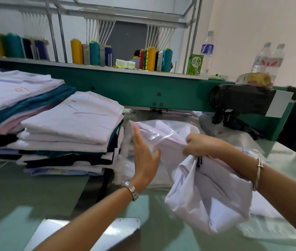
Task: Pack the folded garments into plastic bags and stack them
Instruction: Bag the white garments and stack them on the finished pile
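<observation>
My right hand (200,144) grips the bunched white garment (212,196) above the table (16,205). Its long axis points up-left into the plastic bag (159,125). My left hand (144,153), fingers straight, presses the bag's side.

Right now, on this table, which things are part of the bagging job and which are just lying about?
Part of the job:
white garment, gripped by the right hand
clear plastic bag over its far end
left hand, fingers straight, against the garment
stack of folded garments

Lying about:
thread spools
water bottles
green carton
black fan unit
</observation>
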A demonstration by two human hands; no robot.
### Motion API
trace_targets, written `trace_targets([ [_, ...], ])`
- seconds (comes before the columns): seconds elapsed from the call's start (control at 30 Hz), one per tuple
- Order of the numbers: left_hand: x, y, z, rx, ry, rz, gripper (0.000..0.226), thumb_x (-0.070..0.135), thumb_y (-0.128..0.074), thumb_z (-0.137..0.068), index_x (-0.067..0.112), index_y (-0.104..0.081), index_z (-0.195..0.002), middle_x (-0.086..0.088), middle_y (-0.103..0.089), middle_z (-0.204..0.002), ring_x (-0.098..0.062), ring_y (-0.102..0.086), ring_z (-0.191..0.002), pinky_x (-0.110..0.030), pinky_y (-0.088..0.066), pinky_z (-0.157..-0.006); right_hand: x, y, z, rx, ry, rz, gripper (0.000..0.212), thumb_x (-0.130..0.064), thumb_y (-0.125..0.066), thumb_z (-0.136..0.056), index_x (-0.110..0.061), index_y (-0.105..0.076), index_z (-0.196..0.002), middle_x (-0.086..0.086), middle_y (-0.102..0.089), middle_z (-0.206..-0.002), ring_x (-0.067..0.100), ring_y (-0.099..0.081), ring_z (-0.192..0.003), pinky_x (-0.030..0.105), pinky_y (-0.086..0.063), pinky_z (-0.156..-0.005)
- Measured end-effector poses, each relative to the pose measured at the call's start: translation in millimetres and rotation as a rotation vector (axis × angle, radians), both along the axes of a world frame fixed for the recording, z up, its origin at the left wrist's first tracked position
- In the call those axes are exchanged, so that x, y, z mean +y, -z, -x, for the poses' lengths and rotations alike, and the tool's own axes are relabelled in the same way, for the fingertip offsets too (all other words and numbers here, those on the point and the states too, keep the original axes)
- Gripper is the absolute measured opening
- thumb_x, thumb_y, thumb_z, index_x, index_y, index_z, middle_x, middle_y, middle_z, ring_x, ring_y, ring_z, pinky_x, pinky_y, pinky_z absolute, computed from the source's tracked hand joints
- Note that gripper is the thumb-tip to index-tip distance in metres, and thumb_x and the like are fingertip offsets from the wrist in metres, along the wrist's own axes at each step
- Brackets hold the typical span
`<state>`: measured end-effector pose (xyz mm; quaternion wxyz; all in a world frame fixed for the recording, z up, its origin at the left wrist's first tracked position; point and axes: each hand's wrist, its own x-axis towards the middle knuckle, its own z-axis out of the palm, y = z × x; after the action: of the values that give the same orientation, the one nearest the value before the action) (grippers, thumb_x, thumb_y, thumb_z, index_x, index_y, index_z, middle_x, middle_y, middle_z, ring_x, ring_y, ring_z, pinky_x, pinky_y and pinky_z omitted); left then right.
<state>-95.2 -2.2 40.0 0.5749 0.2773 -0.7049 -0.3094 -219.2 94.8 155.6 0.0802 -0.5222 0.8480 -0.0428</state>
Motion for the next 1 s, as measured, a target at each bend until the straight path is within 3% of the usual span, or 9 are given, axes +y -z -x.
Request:
trace_targets([
  [0.1, 8, 13, 10, 0.274, 0.149, -0.638, 0.085, 0.001, -0.062, -0.088, 0.012, -0.009, -0.153, -0.009, -0.026, -0.156, -0.021, -0.036, -0.137, -0.032, -0.035, -0.110, 1, -1, 0, -0.078, 0.014, 0.023, 0.028, -0.019, -0.064, -0.083, -0.017, -0.041, -0.067, -0.001, -0.042, -0.068, 0.015, -0.038, -0.058, 0.027, -0.027, -0.049],
  [0.2, 14, 15, 22, 0.269, 0.269, -0.969, 0.019, 0.005, -0.047, -0.098, 0.001, -0.044, -0.117, -0.018, -0.058, -0.108, -0.031, -0.058, -0.099, -0.036, -0.052, -0.080, 1, -2, 0, -0.108, 0.037, 0.028, 0.026, -0.021, -0.065, -0.083, -0.017, -0.043, -0.070, 0.001, -0.045, -0.071, 0.016, -0.040, -0.061, 0.029, -0.028, -0.051],
  [0.33, 25, 5, 25, 0.003, 0.386, -0.841, 0.032, -0.011, -0.030, -0.097, -0.012, -0.056, -0.115, -0.021, -0.061, -0.093, -0.017, -0.060, -0.066, -0.013, -0.046, -0.044, 0, -4, 6, -0.124, 0.059, 0.064, 0.025, -0.020, -0.065, -0.083, -0.016, -0.044, -0.070, 0.002, -0.046, -0.069, 0.016, -0.040, -0.059, 0.028, -0.027, -0.050],
  [0.47, 27, 13, 27, -0.111, 0.532, -0.693, 0.023, -0.014, -0.044, -0.092, -0.010, -0.065, -0.102, -0.008, -0.067, -0.080, -0.005, -0.060, -0.059, -0.014, -0.048, -0.053, -1, -7, 20, -0.082, 0.096, 0.107, 0.022, -0.015, -0.062, -0.084, -0.016, -0.046, -0.070, 0.001, -0.048, -0.071, 0.013, -0.042, -0.060, 0.027, -0.028, -0.049],
  [0.63, 32, 26, 32, -0.205, 0.611, -0.648, 0.026, 0.004, -0.055, -0.092, 0.021, -0.061, -0.073, 0.020, -0.060, -0.055, 0.002, -0.052, -0.063, -0.013, -0.044, -0.060, -12, -12, 27, -0.047, 0.110, 0.095, 0.006, -0.011, -0.054, -0.091, -0.009, -0.053, -0.085, 0.011, -0.053, -0.093, 0.023, -0.049, -0.082, 0.027, -0.040, -0.068],
  [0.7, 37, 26, 28, -0.116, 0.662, -0.657, 0.006, 0.021, -0.064, -0.080, 0.025, -0.069, -0.082, 0.021, -0.066, -0.069, 0.007, -0.056, -0.070, -0.013, -0.046, -0.071, -17, -10, 26, -0.055, 0.117, 0.097, 0.007, -0.012, -0.054, -0.092, -0.011, -0.054, -0.085, 0.011, -0.053, -0.096, 0.023, -0.047, -0.086, 0.027, -0.039, -0.058],
  [0.77, 41, 23, 24, -0.024, 0.780, -0.676, 0.032, 0.033, -0.065, -0.074, 0.029, -0.069, -0.106, 0.023, -0.070, -0.085, 0.009, -0.060, -0.079, -0.012, -0.050, -0.075, -20, -7, 25, -0.072, 0.131, 0.122, 0.016, -0.017, -0.056, -0.093, -0.002, -0.057, -0.101, 0.011, -0.058, -0.106, 0.023, -0.049, -0.089, 0.027, -0.039, -0.058],
  [0.87, 46, 24, 13, 0.003, 0.815, -0.660, 0.035, 0.010, -0.057, -0.093, 0.019, -0.053, -0.127, 0.023, -0.069, -0.082, 0.008, -0.061, -0.077, -0.014, -0.051, -0.071, -24, -3, 23, -0.056, 0.153, 0.136, 0.033, -0.020, -0.052, -0.097, 0.002, -0.059, -0.121, 0.012, -0.060, -0.122, 0.025, -0.054, -0.105, 0.028, -0.040, -0.077],
  [1.0, 45, 32, -12, -0.081, 0.753, -0.641, 0.041, -0.014, -0.043, -0.095, 0.015, -0.058, -0.119, 0.001, -0.070, -0.093, -0.005, -0.066, -0.080, -0.032, -0.060, -0.075, -27, -6, 18, -0.271, 0.131, 0.285, 0.021, -0.005, -0.055, -0.092, -0.010, -0.054, -0.072, 0.010, -0.049, -0.088, 0.017, -0.045, -0.073, 0.016, -0.034, -0.050],
])
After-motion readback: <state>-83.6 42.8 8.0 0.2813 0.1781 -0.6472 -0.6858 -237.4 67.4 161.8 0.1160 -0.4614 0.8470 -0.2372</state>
